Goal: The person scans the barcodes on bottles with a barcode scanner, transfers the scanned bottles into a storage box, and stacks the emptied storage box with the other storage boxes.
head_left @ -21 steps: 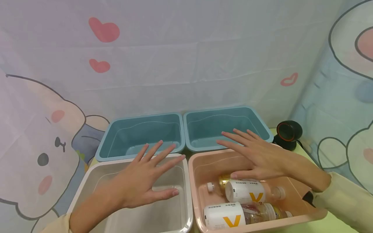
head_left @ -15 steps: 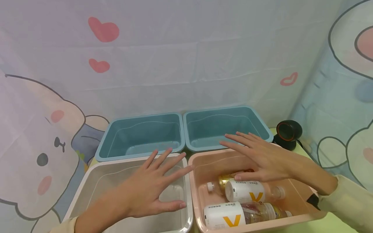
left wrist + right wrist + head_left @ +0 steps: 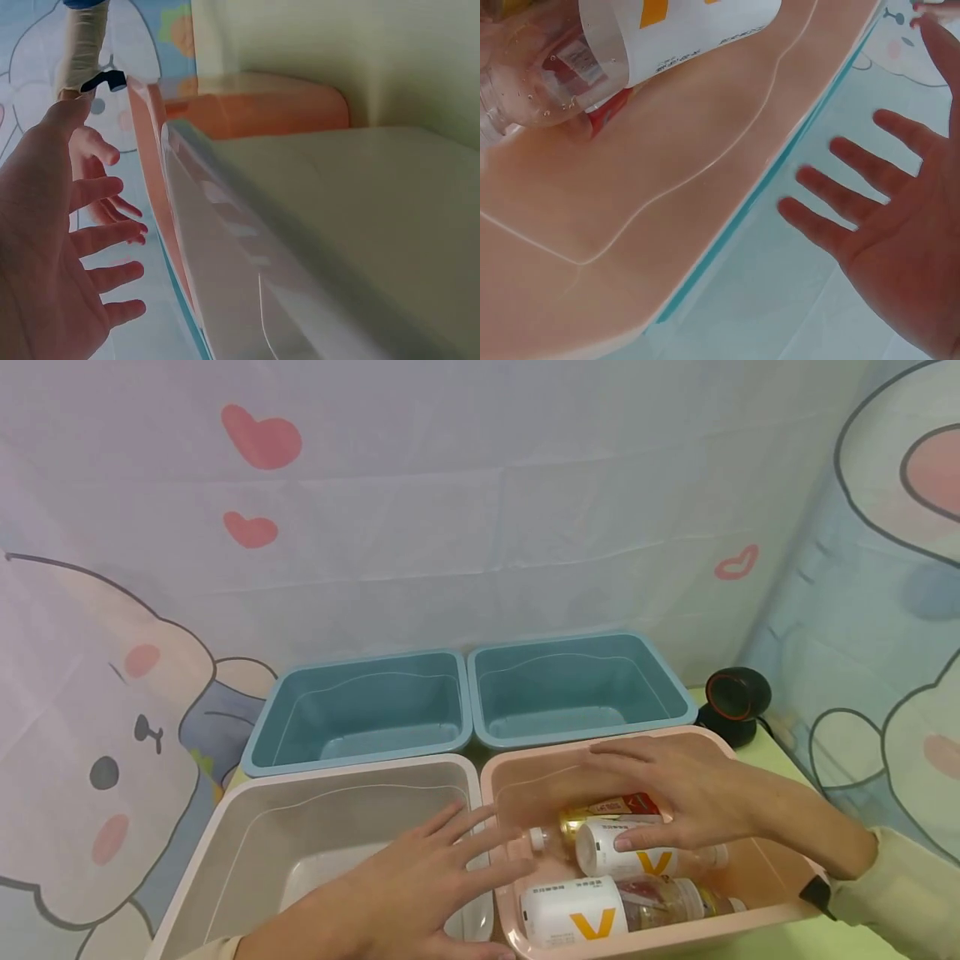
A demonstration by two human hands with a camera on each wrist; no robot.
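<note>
My right hand is spread flat above the pink bin, palm down, with its thumb over the upper of two white-labelled bottles. Whether it touches the bottle I cannot tell. The second such bottle lies at the bin's near side, and a gold and red can lies behind them. My left hand is open over the right side of the white bin, fingertips reaching across to the pink bin's rim. The wrist views show both palms, the left hand and the right hand, holding nothing.
Two teal bins with nothing in them stand side by side behind the white and pink ones. A black round device sits at the back right on the green table. Cartoon-printed cloth hangs behind and to the right.
Both hands have moved nearer and lower. The right hand left the teal bin's edge and now hangs over the bottles. The left hand slid right toward the pink bin.
</note>
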